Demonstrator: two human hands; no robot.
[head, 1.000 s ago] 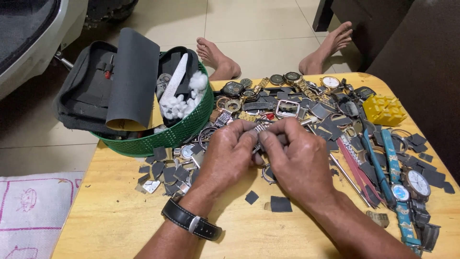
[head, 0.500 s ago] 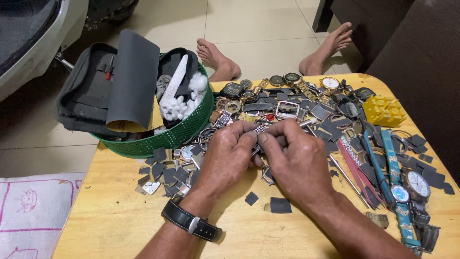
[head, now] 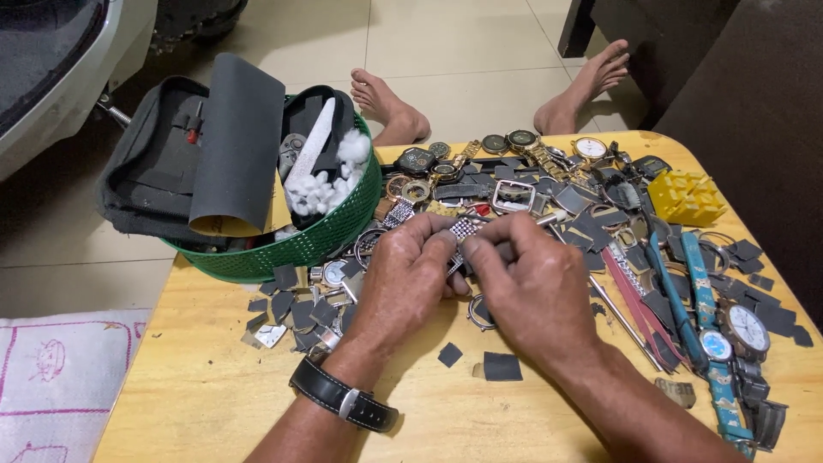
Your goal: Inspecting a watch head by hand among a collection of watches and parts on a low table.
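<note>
Both hands meet over the middle of a wooden table point(head: 197, 386). My left hand point(head: 407, 279), with a black wristwatch point(head: 343, 399) on its wrist, and my right hand point(head: 531, 287) pinch a small silver metal watch-band piece point(head: 464, 230) between their fingertips. A metal ring point(head: 478, 313) lies on the table just under the hands. Around them are spread several watches, bands and dark square scraps.
A green basket point(head: 309, 244) at the table's left holds a black pouch point(head: 163, 163), cotton balls and tools. A yellow block point(head: 686, 197) sits at the right. Blue-strapped watches point(head: 716, 343) lie at the right edge. Bare feet point(head: 390, 103) rest on the tiled floor beyond.
The hands have stayed in place; the fingertips shifted slightly on the silver band piece, lifting it a little toward the far side.
</note>
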